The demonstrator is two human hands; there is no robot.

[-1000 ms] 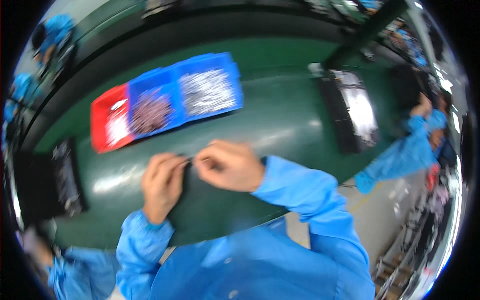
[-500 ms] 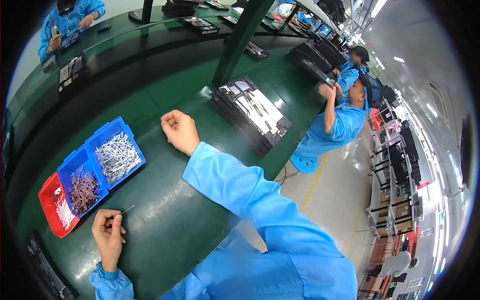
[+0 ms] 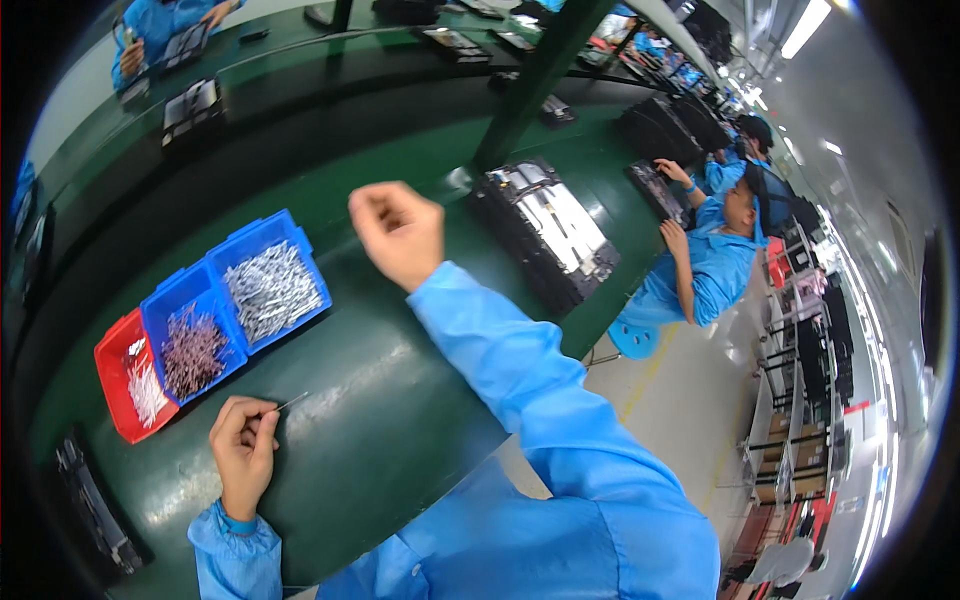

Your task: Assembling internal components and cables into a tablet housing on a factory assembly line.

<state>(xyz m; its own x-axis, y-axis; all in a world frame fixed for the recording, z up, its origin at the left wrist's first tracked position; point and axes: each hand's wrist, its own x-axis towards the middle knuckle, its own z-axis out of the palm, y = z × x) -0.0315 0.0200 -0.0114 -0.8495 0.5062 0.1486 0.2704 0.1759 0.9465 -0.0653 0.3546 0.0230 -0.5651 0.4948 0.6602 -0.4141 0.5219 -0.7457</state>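
One green surface. One stack of black-framed units sits just right of the right hand. Beyond the left hand: two blue bins, one red bin. Right hand loosely curled, blurred; contents cannot be told. Left hand, nearer, pinches one thin piece, its long axis slanting rightward and away from the fingertips.

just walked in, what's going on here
The person's left hand holds a thin pin-like piece over a green bench. The right hand hovers half-curled; whether it holds anything is unclear. Near the left hand, a red bin and two blue bins contain small parts. Black-framed panels lie to the right, with a co-worker beyond.
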